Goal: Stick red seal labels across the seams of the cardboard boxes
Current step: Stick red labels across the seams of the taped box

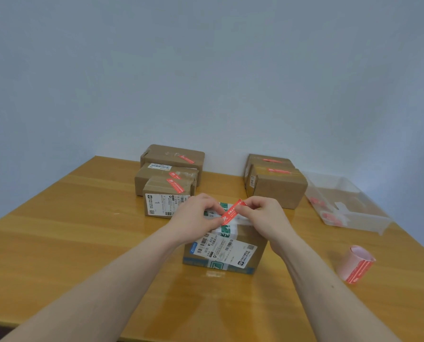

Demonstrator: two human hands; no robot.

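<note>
A cardboard box with white shipping labels and green-printed tape stands in the middle of the wooden table. A red seal label lies slanted over its top. My left hand pinches the label's lower end against the box top. My right hand pinches the upper end, which is lifted off the box. The seam under the hands is hidden.
Three stacked boxes at the back left and two boxes at the back right carry red labels. A clear plastic bin sits far right. A roll of red labels lies near the right edge of the table.
</note>
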